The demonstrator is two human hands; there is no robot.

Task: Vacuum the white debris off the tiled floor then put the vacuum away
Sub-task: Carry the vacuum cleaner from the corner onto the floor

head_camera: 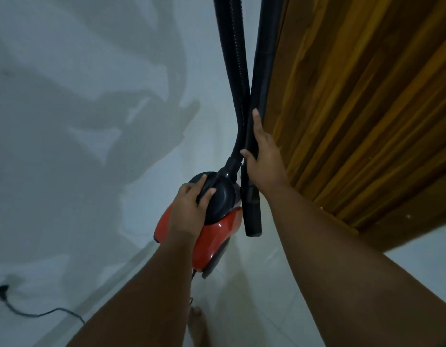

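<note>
A red canister vacuum with a black front cap stands on end on the white tiled floor, close to a white wall. My left hand grips the black cap at its top. A ribbed black hose rises from the cap out of the top of the view. Beside it stands a straight black wand tube, its lower end hanging by the canister. My right hand holds this tube, fingers pointing up along it. No white debris shows on the floor.
A wooden door stands just right of the tube. The white wall fills the left, with shadows of my arms on it. A black power cord and plug lie at lower left. My bare foot is below the vacuum.
</note>
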